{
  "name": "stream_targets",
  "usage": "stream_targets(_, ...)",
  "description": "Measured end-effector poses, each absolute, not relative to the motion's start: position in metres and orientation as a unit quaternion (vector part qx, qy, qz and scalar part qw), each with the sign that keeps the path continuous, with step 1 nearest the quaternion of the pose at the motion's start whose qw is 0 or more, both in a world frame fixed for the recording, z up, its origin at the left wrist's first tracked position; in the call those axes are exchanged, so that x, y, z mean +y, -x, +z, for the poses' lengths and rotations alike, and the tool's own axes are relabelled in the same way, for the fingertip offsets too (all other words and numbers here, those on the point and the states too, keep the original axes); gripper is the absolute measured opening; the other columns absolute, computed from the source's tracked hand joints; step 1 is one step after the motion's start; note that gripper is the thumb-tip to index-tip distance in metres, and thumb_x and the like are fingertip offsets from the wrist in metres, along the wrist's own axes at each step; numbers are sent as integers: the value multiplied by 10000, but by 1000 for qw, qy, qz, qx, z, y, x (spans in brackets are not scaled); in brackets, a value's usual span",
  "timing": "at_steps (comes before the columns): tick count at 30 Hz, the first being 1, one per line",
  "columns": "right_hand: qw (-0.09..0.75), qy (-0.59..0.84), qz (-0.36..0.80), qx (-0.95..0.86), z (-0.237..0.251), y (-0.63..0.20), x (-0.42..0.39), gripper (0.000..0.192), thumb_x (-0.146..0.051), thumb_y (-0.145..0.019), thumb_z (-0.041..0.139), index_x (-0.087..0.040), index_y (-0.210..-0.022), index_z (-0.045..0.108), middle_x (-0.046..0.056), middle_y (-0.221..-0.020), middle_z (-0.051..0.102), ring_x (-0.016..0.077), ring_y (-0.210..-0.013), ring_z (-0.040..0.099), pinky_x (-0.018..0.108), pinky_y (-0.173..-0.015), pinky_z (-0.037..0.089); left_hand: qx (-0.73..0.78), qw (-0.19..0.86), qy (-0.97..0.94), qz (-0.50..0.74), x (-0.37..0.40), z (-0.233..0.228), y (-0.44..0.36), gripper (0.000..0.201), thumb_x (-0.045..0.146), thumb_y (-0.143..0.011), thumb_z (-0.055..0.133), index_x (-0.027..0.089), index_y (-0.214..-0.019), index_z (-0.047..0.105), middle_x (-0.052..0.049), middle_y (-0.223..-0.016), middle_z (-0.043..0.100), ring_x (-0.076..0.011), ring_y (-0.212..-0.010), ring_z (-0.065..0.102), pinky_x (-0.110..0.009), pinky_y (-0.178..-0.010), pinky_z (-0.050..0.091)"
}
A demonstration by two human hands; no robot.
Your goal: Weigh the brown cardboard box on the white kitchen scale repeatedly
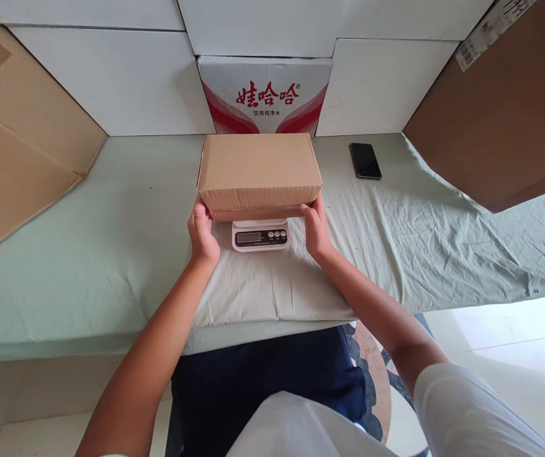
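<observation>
I am holding my left hand [202, 236] against the left end of the cardboard box [259, 172], fingers wrapped on its lower corner. The box is sitting on the small scale [260, 235] on the cloth-covered worktop [110, 254], its long axis running left to right, directly ahead of both grips. My right hand [316, 230] is clasping the right end equally close. A phone [364, 160] is lying further right.

The carton [259, 172] sits on the scale [260, 235], a printed box [263, 95] behind, a phone [364, 160] to its right.
</observation>
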State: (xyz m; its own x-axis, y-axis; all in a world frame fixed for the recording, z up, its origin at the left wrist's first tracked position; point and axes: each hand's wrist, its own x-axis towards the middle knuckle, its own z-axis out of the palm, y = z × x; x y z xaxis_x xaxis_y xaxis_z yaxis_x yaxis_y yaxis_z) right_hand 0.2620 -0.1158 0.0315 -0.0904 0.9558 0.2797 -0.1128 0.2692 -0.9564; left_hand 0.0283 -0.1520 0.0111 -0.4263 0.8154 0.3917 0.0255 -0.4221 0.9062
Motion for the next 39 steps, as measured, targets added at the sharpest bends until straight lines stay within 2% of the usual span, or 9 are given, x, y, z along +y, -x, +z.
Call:
stream_targets(7,569,368,475,-561,34,-262,-120,526,-447,-848,549,-363,-1366,539,29,-1403,610,300,-1341,520,519,-1213,470,463,276,-452,711,-154,14,-29,704,801,-957,362,237,-1203,703,-110,-1218,719,-303,-1301,645,-448,-1102,523)
stream_targets(13,563,375,463,-573,29,-263,-119,584,-526,-859,541,-379,-1423,505,30,-1436,599,305,-1375,519,529,-1238,445,463,279,-448,712,-156,16,-31,685,786,-961,385,240,-1218,710,-107,-1252,729,-296,-1334,638,-440,-1124,512)
stream_targets(15,570,372,463,-568,27,-264,-117,616,-545,-863,538,-386,-1456,484,21,-1503,570,302,-1471,472,538,-1286,399,459,283,-449,713,-155,15,-29,692,783,-960,390,247,-1271,698,-110,-1339,714,-297,-1387,610,-442,-1149,498)
stream_targets(18,602,375,452,-541,25,-269,-113,655,-596,-887,506,-424,-1512,416,-32,-1664,434,282,-1633,309,568,-1354,290,452,283,-451,716,-149,10,-19,756,825,-943,350,293,-1390,647,-90,-1528,625,-295,-1507,519,-452,-1220,450)
stream_targets(21,636,375,451,-501,26,-276,-106,659,-635,-904,482,-447,-1529,385,-65,-1743,321,277,-1684,230,598,-1371,239,445,291,-438,725,-141,0,-4,767,843,-936,326,339,-1431,626,-56,-1637,533,-291,-1576,440,-474,-1278,397)
stream_targets(26,642,385,475,-463,25,-282,-97,682,-661,-896,488,-412,-1524,397,-29,-1754,320,287,-1681,261,594,-1374,241,444,305,-416,733,-130,-14,12,711,823,-956,320,385,-1414,642,-26,-1656,517,-274,-1583,434,-499,-1315,370)
stream_targets(34,628,398,490,-455,8,-278,-91,736,-724,-859,530,-408,-1514,418,-3,-1721,397,286,-1644,336,629,-1365,236,455,311,-391,737,-125,-14,17,807,854,-922,348,306,-1451,615,-89,-1671,498,-287,-1576,445,-495,-1324,363)
stream_targets(39,611,402,480,-483,1,-279,-87,708,-724,-895,479,-404,-1523,417,15,-1700,432,276,-1626,366,626,-1348,274,466,310,-399,727,-120,-19,24,837,889,-898,317,331,-1448,612,-74,-1667,506,-268,-1581,438,-462,-1310,383)
